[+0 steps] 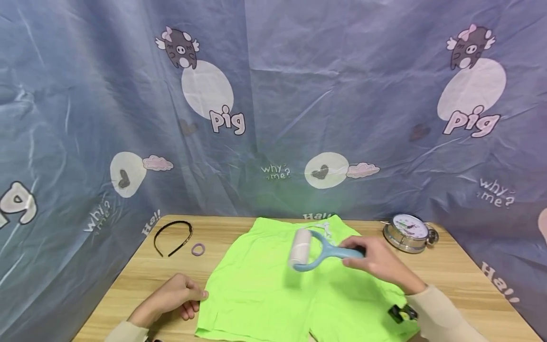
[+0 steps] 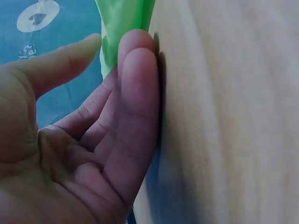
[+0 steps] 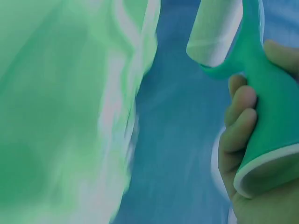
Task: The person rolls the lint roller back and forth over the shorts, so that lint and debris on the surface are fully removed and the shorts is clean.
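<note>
1. Shorts (image 1: 252,275), bright green, lie spread out on the wooden table (image 1: 115,280) in front of me, waistband at the far side, legs toward me. A white drawstring (image 1: 327,231) shows at the waist.
2. My right hand (image 1: 373,261) has its fingers and thumb wrapped round the handle of a blue lint roller (image 1: 328,251). I hold it above the middle of the shorts; its white roll (image 1: 301,247), slightly blurred, points to my left and stands apart from the cloth, with a shadow below.
3. My left hand (image 1: 175,297) is at the shorts' left edge, fingers partly bent and thumb a little way from the fingertips. Green cloth shows between them, but I cannot tell whether I am pinching it or only touching it.
4. Beyond my left hand lie a black headband (image 1: 175,222) and, just beside it, a purple hair tie (image 1: 198,254).
5. Near the table's far right corner sits a round metal dial (image 1: 408,232).
6. Behind everything hangs a blue-grey curtain (image 1: 290,114) printed with pigs and lettering.
</note>
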The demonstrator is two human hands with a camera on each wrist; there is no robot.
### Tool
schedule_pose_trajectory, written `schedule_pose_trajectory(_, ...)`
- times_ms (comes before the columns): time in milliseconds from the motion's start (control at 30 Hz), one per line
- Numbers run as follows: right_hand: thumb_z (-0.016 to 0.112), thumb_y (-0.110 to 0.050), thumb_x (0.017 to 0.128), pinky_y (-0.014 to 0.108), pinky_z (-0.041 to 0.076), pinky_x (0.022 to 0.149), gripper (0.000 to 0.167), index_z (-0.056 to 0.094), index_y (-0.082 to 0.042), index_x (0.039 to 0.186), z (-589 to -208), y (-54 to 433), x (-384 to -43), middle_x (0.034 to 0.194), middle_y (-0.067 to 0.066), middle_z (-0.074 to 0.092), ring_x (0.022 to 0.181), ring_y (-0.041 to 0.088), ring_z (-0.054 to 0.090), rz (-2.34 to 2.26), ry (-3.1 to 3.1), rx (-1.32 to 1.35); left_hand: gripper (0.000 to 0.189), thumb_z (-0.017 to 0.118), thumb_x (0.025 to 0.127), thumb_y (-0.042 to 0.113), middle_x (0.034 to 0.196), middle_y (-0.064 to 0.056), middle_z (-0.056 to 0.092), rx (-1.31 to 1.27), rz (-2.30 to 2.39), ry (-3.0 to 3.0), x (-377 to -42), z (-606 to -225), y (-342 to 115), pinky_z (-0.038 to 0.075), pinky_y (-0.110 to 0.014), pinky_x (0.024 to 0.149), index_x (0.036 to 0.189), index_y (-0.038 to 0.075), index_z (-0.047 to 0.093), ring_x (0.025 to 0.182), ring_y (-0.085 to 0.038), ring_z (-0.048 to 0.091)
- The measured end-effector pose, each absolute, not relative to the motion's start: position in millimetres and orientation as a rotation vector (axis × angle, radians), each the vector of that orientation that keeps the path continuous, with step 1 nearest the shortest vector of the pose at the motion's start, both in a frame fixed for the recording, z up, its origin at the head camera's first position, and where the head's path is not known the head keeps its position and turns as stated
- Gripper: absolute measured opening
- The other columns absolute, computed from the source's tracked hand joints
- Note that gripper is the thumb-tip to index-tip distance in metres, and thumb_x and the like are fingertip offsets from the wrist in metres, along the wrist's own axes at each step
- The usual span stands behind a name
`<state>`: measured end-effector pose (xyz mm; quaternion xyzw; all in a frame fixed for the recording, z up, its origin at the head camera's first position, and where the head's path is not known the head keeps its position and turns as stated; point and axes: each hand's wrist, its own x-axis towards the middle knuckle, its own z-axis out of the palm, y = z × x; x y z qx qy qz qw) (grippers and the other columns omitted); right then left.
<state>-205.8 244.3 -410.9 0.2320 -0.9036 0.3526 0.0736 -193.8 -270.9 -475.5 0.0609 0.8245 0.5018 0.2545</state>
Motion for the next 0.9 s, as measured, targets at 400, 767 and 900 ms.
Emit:
schedule_pose_trajectory(400,0.082,-0.020,0.080,0.018,0.051,0.064,0.024,0.074,-0.024,0.102,-428,101,-206,0.082,-0.014,0.070,0.065,-0.004,0.056,1.263,-2.732,1.062,0.021,0.072,0.089,0.015,0.062,-0.002,0.065,0.249,1.410,2.200,-186,-476,-269,0.054,-0.021,0.049,0.078,-0.002,0.069,0.052,-0.008,0.063)
schedule_pose_trajectory(767,0.078,-0.027,0.080,0.010,0.043,0.063,0.021,0.074,-0.027,0.100,-454,47,-187,0.078,-0.024,0.066,0.063,-0.011,0.048,1.053,-2.746,1.215,0.014,0.060,0.084,0.005,0.066,-0.003,0.066,0.293,1.404,2.215,-187,-482,-276,0.054,-0.021,0.050,0.085,-0.003,0.072,0.053,-0.008,0.062)
schedule_pose_trajectory(900,0.078,-0.028,0.080,0.008,0.042,0.064,0.021,0.074,-0.026,0.101,-458,43,-183,0.080,-0.023,0.067,0.065,-0.012,0.049,1.003,-2.740,1.234,0.015,0.057,0.082,0.003,0.064,-0.002,0.064,0.296,1.406,2.216,-187,-483,-276,0.053,-0.020,0.048,0.083,-0.002,0.071,0.051,-0.007,0.061)
